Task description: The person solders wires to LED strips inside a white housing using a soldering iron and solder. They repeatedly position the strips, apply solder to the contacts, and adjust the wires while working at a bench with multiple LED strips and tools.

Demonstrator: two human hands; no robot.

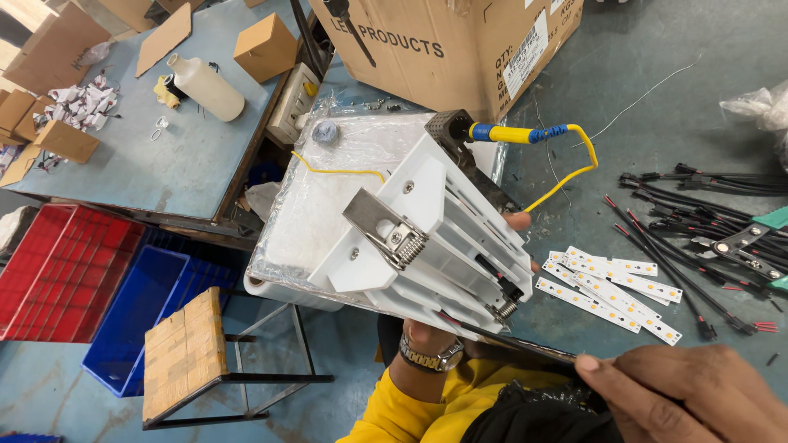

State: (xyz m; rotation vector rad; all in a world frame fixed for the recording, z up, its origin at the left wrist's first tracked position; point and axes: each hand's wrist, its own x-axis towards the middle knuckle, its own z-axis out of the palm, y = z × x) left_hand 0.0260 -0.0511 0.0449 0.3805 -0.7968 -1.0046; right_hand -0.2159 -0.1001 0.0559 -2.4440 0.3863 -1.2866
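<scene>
Left hand gripping white light housing, right hand pinching thin strip, red crate

Glossy white plastic housing, shiny metal spring clip.

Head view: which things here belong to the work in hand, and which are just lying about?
In hand:
- white light housing, held up by the left hand
- its spring clip
- thin strip pinched in the right hand
- yellow wire

Lying about:
- white bottle
- cardboard box
- red crate
- wooden stool
- black cables
</scene>
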